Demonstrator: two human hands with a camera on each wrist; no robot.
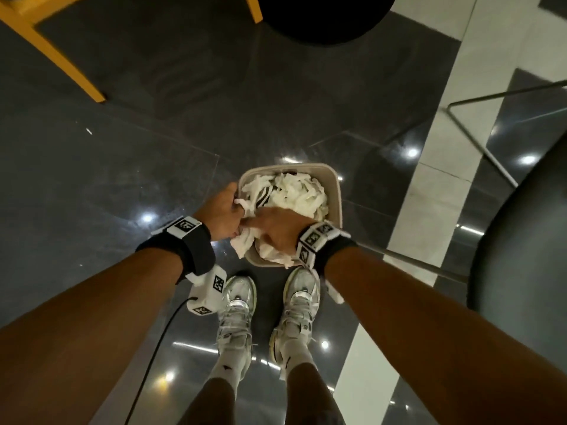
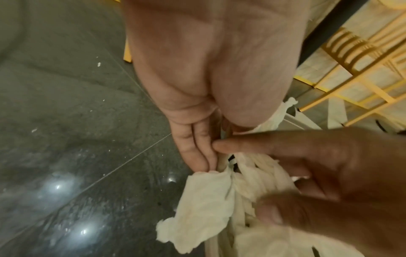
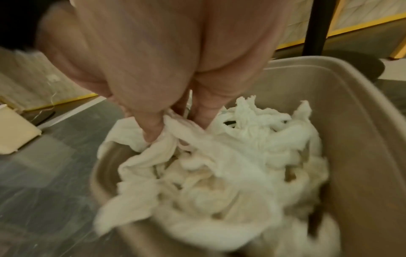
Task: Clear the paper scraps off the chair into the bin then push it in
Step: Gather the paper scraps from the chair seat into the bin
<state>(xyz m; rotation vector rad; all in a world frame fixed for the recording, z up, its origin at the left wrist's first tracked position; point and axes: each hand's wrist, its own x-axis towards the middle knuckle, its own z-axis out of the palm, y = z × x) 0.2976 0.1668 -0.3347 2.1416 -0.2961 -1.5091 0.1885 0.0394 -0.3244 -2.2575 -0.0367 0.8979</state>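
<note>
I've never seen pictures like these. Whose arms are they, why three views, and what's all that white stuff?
No machine here: a person wears cameras on the head and both wrists. The head view looks down at their arms, shoes and a beige bin standing on the dark tiled floor. The bin is heaped with white paper scraps. The left hand touches a scrap hanging over the rim; the right hand digs its fingers into the heap. The other two pictures are the wrist cameras' close-ups.

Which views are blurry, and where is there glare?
Head view: mostly sharp, ceiling lights glaring off the glossy floor. Left wrist: right hand smeared, more floor glare. Right wrist: blurriest, paper scraps and bin soft.
</note>
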